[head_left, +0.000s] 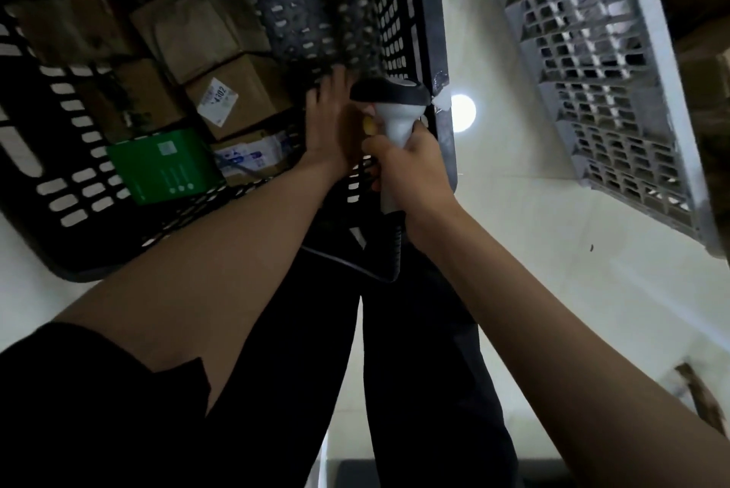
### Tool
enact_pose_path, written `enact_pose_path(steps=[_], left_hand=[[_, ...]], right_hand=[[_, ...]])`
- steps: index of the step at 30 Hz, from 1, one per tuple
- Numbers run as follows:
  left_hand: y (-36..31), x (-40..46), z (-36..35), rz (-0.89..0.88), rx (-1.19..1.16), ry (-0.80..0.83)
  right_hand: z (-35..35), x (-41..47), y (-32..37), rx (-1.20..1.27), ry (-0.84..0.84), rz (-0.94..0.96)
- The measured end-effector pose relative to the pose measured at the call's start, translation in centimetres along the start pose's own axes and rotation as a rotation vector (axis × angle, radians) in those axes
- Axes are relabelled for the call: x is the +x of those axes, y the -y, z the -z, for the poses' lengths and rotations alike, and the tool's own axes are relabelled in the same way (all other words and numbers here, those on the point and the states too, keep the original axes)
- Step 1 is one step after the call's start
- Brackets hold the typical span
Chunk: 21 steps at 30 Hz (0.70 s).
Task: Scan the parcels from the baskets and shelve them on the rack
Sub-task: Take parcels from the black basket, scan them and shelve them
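The single head view looks steeply down, close over a black basket (411, 52) on the floor (553, 290).

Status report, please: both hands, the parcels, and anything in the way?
Right hand grips scanner. Left hand open, reaching into black basket. Parcels in basket, none picked. Nothing blocking.

Black basket (414, 33), walls pierced in a regular slot grid, around and beyond left hand (330, 124). Brown cardboard parcel (237, 96) with white printed label, just left of that hand. Green box (162, 167) with white markings, further left and nearer. White parcel (253, 155) with blue print, directly left of wrist. Scanner (395, 120) in right hand (407, 167): black head, light grey grip, yellow trigger. Grey lattice-pattern basket (592, 92), well right of right hand. Pale cream floor (533, 290) below.
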State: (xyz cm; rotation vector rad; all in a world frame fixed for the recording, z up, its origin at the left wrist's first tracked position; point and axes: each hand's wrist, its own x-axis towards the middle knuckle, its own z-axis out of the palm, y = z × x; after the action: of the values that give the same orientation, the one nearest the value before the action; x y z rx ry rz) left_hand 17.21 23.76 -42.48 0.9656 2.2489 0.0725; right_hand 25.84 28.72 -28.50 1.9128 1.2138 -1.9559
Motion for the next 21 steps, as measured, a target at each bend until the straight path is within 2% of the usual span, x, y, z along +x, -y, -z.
enact_pose_path(steps=[3, 10, 16, 21], left_hand=[[1.9, -1.9, 4.4, 0.117, -0.089, -0.136], [4.3, -10.6, 18.3, 0.16, -0.24, -0.185], [1.8, -21.5, 30.5, 0.28, -0.45, -0.319], [-1.7, -29.5, 37.2, 0.35, -0.564, -0.45]], right_hand=[[0.3, -2.1, 1.6, 0.058, 0.034, -0.034], [1.2, -11.3, 8.8, 0.108, 0.109, 0.023], [2.8, -23.1, 17.7, -0.011, 0.227, 0.149], [4.0, -33.3, 23.2, -0.068, 0.314, 0.267]])
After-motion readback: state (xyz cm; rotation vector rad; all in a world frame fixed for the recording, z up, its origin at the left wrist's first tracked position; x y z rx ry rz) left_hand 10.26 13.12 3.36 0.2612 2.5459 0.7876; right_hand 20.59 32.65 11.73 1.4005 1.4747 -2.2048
